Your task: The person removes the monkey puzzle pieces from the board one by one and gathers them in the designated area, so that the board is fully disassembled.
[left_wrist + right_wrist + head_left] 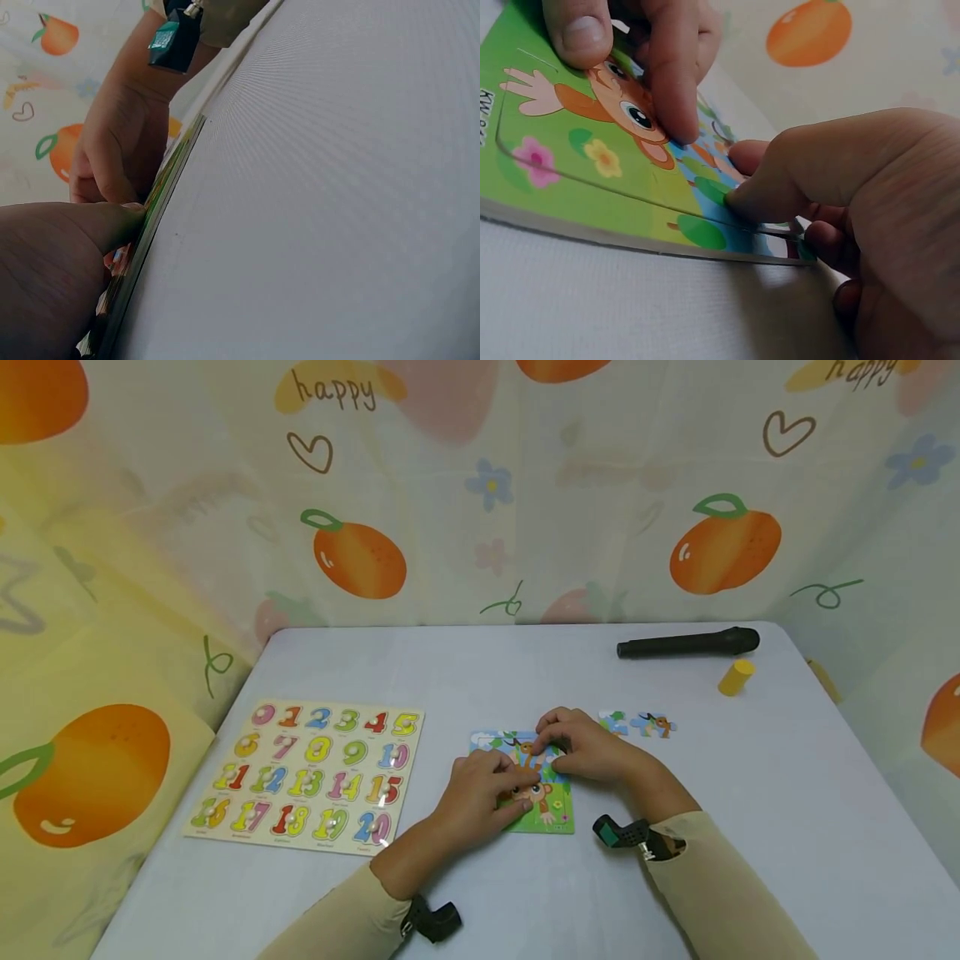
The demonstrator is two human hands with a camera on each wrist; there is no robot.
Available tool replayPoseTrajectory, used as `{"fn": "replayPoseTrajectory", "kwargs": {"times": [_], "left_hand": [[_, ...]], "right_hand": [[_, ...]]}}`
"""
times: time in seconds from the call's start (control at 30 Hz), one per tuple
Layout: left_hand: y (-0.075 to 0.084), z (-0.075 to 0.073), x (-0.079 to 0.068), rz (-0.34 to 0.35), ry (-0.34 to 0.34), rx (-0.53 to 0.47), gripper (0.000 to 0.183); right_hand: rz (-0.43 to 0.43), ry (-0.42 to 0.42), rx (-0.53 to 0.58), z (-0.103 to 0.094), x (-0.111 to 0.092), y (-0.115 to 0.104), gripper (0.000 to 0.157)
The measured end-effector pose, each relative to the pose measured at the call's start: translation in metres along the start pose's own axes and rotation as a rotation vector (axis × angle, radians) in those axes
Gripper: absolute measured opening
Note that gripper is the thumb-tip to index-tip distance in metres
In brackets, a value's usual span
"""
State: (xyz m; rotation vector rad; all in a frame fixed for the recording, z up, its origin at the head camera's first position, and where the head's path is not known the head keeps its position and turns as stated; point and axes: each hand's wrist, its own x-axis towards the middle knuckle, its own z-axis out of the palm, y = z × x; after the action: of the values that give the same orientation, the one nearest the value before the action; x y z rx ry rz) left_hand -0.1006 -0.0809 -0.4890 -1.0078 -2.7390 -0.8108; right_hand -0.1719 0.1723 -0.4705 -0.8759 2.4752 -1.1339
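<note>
A small square jigsaw puzzle (557,818) with a cartoon monkey on green and blue lies flat at the table's middle. My left hand (480,789) rests on it from the left, thumb and index finger extended and pressing the monkey's face (634,112). On its right side my right hand (592,750) bends thumb and index finger about a puzzle piece (705,187) in the blue upper part; the hand partly covers this piece. Behind the right hand lie two loose puzzle pieces, one blue and green (613,723), the other with a small brown animal (654,725).
A number board (315,768) with colourful numerals from 0 to 20 lies at the left. At the back right are a black microphone (686,643) and a yellow cylinder (737,677). A printed curtain (450,543) hangs behind the white table (817,827).
</note>
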Motion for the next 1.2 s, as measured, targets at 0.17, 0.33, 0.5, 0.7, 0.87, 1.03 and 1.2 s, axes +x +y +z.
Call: {"fn": "replayPoseTrajectory", "kwargs": {"times": [0.17, 0.33, 0.5, 0.7, 0.87, 1.03, 1.2], "left_hand": [[-0.0003, -0.0006, 0.0001, 0.004, 0.003, 0.004, 0.036], [-0.0005, -0.0011, 0.0005, 0.001, 0.004, 0.004, 0.036], [-0.0003, -0.002, 0.0008, -0.014, -0.011, -0.004, 0.036], [0.0008, -0.0027, 0.0008, -0.011, -0.006, -0.008, 0.035], [0.0004, -0.0015, -0.0002, 0.001, 0.002, -0.012, 0.034], [0.0003, -0.0007, -0.0008, 0.011, 0.011, -0.01, 0.033], [-0.0009, 0.0017, -0.0014, 0.017, 0.02, -0.001, 0.033]], "right_hand": [[0.006, 0.011, 0.007, -0.0012, -0.0002, -0.001, 0.03], [-0.034, 0.021, 0.01, -0.0015, -0.0001, -0.0015, 0.03], [-0.004, 0.031, 0.077, -0.0014, 0.0014, -0.0026, 0.04], [0.102, 0.063, 0.162, -0.0025, 0.0002, -0.0041, 0.042], [0.094, 0.066, 0.201, -0.0025, -0.0019, -0.0027, 0.035], [0.074, 0.061, 0.211, -0.0023, -0.0021, -0.0024, 0.033], [0.084, 0.09, 0.194, -0.0084, -0.0043, -0.0025, 0.033]]}}
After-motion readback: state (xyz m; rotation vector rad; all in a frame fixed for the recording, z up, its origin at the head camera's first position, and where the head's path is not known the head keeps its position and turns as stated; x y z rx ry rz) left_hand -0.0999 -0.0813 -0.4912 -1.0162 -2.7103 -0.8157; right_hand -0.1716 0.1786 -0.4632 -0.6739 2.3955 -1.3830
